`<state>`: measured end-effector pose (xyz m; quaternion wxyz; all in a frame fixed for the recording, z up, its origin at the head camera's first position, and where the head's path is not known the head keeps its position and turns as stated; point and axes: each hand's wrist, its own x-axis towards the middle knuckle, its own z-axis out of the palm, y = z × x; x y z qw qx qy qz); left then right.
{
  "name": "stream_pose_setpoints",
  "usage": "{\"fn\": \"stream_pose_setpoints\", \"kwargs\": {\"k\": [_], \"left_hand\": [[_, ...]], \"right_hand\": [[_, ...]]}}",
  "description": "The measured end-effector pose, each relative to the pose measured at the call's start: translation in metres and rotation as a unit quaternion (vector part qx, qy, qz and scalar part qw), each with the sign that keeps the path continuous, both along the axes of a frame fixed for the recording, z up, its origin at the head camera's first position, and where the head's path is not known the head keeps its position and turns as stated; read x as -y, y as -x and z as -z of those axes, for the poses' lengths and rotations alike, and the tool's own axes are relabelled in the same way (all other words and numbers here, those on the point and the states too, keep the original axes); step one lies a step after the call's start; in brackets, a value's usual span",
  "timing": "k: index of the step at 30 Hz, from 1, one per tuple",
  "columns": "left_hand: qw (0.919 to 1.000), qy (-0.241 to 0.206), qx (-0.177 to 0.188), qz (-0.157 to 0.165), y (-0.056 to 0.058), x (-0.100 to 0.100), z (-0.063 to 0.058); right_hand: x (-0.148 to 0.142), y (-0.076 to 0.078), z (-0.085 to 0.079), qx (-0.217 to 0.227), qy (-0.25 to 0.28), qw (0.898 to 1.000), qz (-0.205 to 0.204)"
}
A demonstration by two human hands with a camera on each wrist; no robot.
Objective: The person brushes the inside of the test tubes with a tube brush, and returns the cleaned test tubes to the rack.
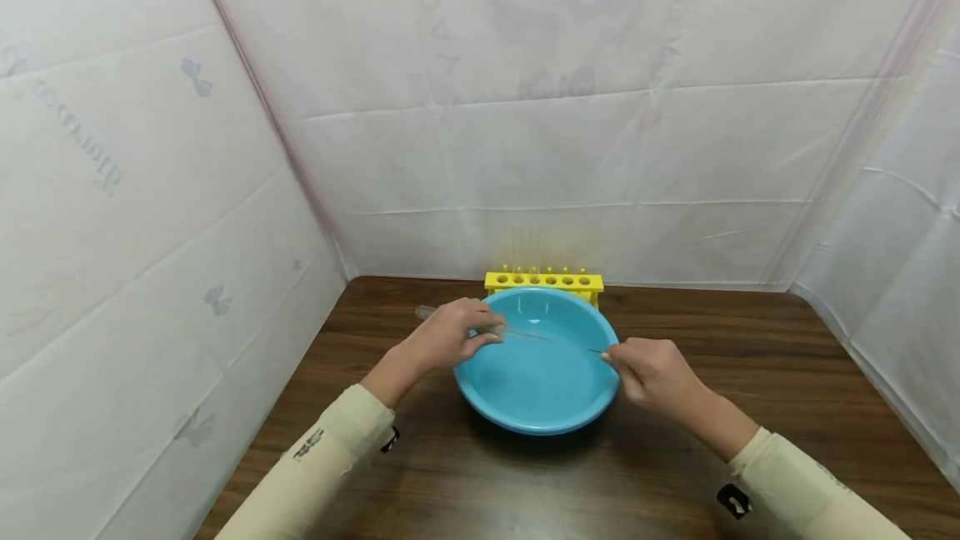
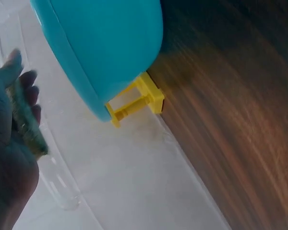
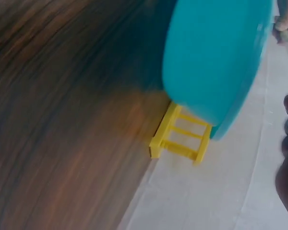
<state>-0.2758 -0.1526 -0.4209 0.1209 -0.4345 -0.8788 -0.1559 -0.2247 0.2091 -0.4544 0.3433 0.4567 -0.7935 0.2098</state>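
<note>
My left hand [image 1: 457,332] is above the left rim of a blue basin [image 1: 525,382], gripping a clear glass test tube [image 2: 62,191] whose rounded end sticks out behind the palm. A greenish, sponge-like piece [image 2: 30,124] lies along the tube inside the curled fingers. From that grip a thin wire [image 1: 525,334] runs rightward over the basin. At the basin's right rim my right hand [image 1: 660,373] pinches the other end of a thin wire. Whatever sits inside the tube is hidden by the left fingers.
Behind the basin stands a yellow test tube rack [image 1: 543,280] with clear tubes upright in its left part. The dark wooden table [image 1: 540,490] ends at a white sheet wall [image 1: 480,157] at the back, with more sheeting on both sides.
</note>
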Motion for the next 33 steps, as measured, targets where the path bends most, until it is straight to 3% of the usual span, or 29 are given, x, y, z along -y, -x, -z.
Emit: {"fn": "stream_pose_setpoints", "kwargs": {"k": [3,5,7,9,13,14,16,17,18,20,22,25,27,28,30,33], "left_hand": [[0.9981,-0.018,-0.059,0.002,0.0,-0.002,0.001],[0.9949,-0.03,-0.096,0.007,0.0,-0.003,0.001],[0.9909,-0.042,-0.127,0.015,0.0,-0.004,0.0],[0.986,-0.051,-0.157,0.022,0.001,-0.004,-0.001],[0.9778,-0.056,-0.2,0.026,0.003,-0.005,-0.002],[0.9768,-0.055,-0.205,0.026,0.004,-0.005,-0.002],[0.9772,-0.053,-0.204,0.025,0.005,-0.004,-0.002],[0.978,-0.049,-0.201,0.024,0.005,-0.004,-0.002],[0.9792,-0.046,-0.196,0.023,0.005,-0.004,-0.002],[0.9827,-0.039,-0.18,0.02,0.005,-0.003,-0.003],[0.9863,-0.032,-0.161,0.016,0.005,-0.002,-0.004],[0.9908,-0.025,-0.133,0.01,0.004,0.0,-0.006],[0.9935,-0.02,-0.112,0.006,0.003,0.002,-0.007],[0.9949,-0.018,-0.099,0.004,0.002,0.002,-0.007],[0.9974,-0.015,-0.07,-0.001,0.001,0.003,-0.007],[0.9997,-0.012,-0.019,-0.009,0.0,0.003,-0.006]], "right_hand": [[0.001,-0.004,-0.003,0.146,0.069,0.987,-0.006],[0.001,-0.007,-0.008,0.237,0.104,0.966,-0.004],[0.0,-0.009,-0.013,0.321,0.132,0.938,-0.018],[-0.002,-0.01,-0.018,0.401,0.159,0.901,-0.051],[-0.005,-0.009,-0.025,0.55,0.216,0.797,-0.125],[-0.006,-0.008,-0.026,0.572,0.226,0.777,-0.134],[-0.008,-0.008,-0.027,0.601,0.236,0.753,-0.13],[-0.009,-0.008,-0.027,0.601,0.233,0.755,-0.121],[-0.009,-0.008,-0.027,0.591,0.224,0.767,-0.105],[-0.009,-0.01,-0.026,0.545,0.19,0.814,-0.06],[-0.008,-0.013,-0.024,0.47,0.145,0.87,-0.012],[-0.006,-0.015,-0.02,0.311,0.079,0.947,0.024],[-0.006,-0.014,-0.018,0.187,0.04,0.981,0.026],[-0.006,-0.012,-0.017,0.123,0.023,0.992,0.025],[-0.009,-0.007,-0.014,0.007,-0.011,0.999,0.032],[-0.015,0.001,-0.011,-0.122,-0.05,0.991,0.04]]}}
